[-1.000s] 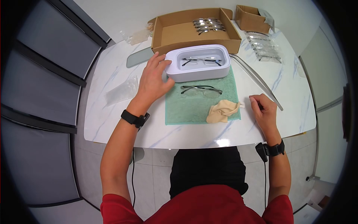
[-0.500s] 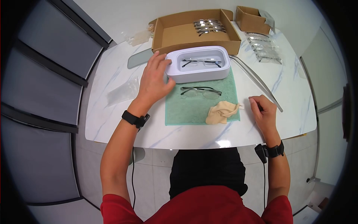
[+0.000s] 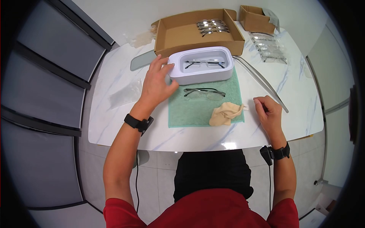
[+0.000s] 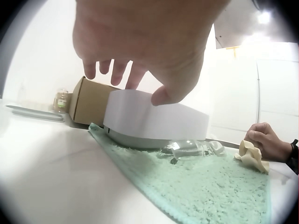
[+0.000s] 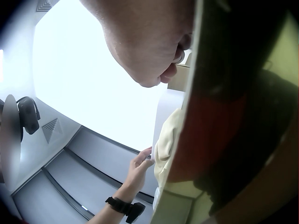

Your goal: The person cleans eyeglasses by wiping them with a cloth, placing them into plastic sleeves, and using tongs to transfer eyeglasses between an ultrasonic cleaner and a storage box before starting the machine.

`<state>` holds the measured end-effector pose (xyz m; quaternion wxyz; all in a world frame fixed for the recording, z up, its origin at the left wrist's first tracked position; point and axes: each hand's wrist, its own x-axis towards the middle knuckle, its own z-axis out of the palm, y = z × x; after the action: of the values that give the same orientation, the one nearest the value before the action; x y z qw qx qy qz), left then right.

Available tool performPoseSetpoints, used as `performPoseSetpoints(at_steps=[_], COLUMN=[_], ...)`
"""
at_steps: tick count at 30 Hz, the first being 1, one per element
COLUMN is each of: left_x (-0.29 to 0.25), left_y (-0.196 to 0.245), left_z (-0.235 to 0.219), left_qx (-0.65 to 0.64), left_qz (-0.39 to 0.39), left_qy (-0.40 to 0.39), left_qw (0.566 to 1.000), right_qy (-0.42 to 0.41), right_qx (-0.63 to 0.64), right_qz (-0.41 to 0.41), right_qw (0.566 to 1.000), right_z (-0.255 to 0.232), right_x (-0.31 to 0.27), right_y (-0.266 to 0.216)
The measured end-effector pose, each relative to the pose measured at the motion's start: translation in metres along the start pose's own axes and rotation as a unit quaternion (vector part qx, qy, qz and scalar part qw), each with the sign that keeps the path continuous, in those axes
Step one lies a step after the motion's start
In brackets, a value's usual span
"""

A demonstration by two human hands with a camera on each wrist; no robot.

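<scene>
My left hand (image 3: 156, 83) lies at the left end of a white ultrasonic cleaner (image 3: 201, 78), fingertips at its top edge and thumb lower by the front side. In the left wrist view, the fingers (image 4: 118, 72) are spread over the cleaner. A pair of eyeglasses (image 3: 213, 62) lies inside the cleaner's open tank. In front, folded eyeglasses (image 3: 207, 90) lie on a green towel (image 3: 186, 114) beside a crumpled beige cloth (image 3: 225, 114). My right hand (image 3: 269, 114) rests on the table right of the cloth, fingers loosely curled, holding nothing.
Behind the cleaner stands a cardboard tray (image 3: 175, 32) holding several eyeglasses (image 3: 213, 28). A small carton (image 3: 255, 19) and bagged eyeglasses (image 3: 269, 47) are back right. A long grey strip (image 3: 264, 83) lies at right; a grey lid (image 3: 141, 60) and plastic bag (image 3: 125, 95) at left.
</scene>
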<state>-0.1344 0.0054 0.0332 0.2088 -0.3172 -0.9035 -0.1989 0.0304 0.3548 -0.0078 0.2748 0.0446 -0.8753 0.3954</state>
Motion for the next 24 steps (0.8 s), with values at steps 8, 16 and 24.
performPoseSetpoints(at_steps=[8, 16, 24], left_x=[0.000, -0.028, -0.041], left_y=[0.001, 0.023, 0.088], left_z=[-0.006, -0.008, -0.010], left_qx=[-0.002, -0.011, -0.076], left_qz=[-0.024, -0.005, 0.042], left_qy=[-0.027, 0.042, -0.004], left_qw=[0.999, 0.999, 0.996], right_qy=[0.009, 0.008, 0.008], right_qx=[0.007, 0.003, 0.004], right_qz=[0.015, 0.013, 0.022], right_qw=[1.000, 1.000, 1.000], right_z=[0.001, 0.002, 0.001], right_x=[-0.002, -0.002, -0.003], right_y=[0.004, 0.004, 0.003])
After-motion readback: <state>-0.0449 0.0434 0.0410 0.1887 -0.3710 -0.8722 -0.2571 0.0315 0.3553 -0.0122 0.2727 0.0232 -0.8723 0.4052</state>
